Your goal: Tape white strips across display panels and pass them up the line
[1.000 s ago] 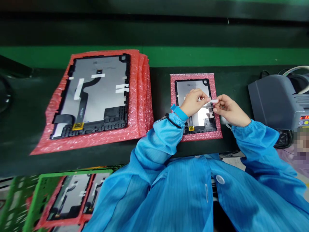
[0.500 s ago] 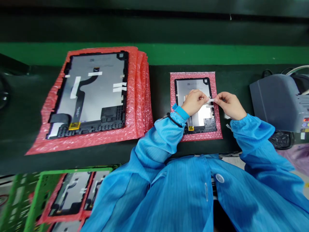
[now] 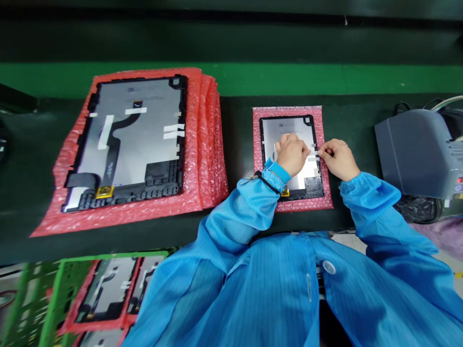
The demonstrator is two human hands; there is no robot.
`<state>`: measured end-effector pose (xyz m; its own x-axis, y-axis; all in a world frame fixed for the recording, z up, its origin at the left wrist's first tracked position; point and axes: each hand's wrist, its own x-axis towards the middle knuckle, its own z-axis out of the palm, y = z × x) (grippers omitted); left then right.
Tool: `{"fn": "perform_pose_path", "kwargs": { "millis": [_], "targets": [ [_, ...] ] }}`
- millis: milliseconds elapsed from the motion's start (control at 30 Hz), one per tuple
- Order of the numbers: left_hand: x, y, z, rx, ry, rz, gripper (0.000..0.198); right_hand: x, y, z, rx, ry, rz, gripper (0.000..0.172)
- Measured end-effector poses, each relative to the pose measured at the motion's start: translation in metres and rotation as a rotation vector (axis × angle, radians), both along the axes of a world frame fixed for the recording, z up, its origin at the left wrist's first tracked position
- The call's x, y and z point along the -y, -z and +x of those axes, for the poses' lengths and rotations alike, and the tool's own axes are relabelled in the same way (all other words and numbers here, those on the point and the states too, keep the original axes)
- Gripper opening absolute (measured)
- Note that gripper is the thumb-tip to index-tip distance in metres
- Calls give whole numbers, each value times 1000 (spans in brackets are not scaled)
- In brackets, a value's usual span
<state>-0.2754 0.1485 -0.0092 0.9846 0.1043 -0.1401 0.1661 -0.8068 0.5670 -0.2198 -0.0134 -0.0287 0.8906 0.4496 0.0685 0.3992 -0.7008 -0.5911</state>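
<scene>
A tablet screen assembly (image 3: 296, 126), silver-backed with a black frame, lies on a pink bubble-wrap sheet (image 3: 256, 140). My left hand (image 3: 291, 154) is over its middle, thumb and fingers pinched at one end of a short white tape strip (image 3: 313, 153). At the other end, my right hand (image 3: 339, 159) pinches the strip just past the frame's right edge. The strip is low over that edge; I cannot tell whether it touches. Another white strip lies just below it. My left hand and wrist hide much of the screen's ribbon cable.
On the left, a similar screen assembly (image 3: 144, 140) rests on stacked red bubble-wrap bags (image 3: 213, 144). A grey machine (image 3: 412, 152) with cables stands to the right. Below the bench edge, a green crate (image 3: 50, 299) holds more wrapped screens (image 3: 112, 289).
Both hands have come slightly closer together, and the tape strip between them is lower against the screen's right edge. The view has shifted slightly.
</scene>
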Motion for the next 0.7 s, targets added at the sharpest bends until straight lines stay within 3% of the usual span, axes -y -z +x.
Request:
{"fn": "perform_pose_path", "kwargs": {
  "millis": [533, 633, 700],
  "targets": [
    [2, 3, -2, 45, 2, 23, 16, -10, -6, 2, -76, 67, -118, 15],
    [2, 7, 2, 55, -35, 20, 12, -7, -9, 12, -184, 114, -179, 14],
    [0, 8, 5, 75, -77, 14, 15, -1, -12, 26, -218, 105, -225, 22]
  ]
}}
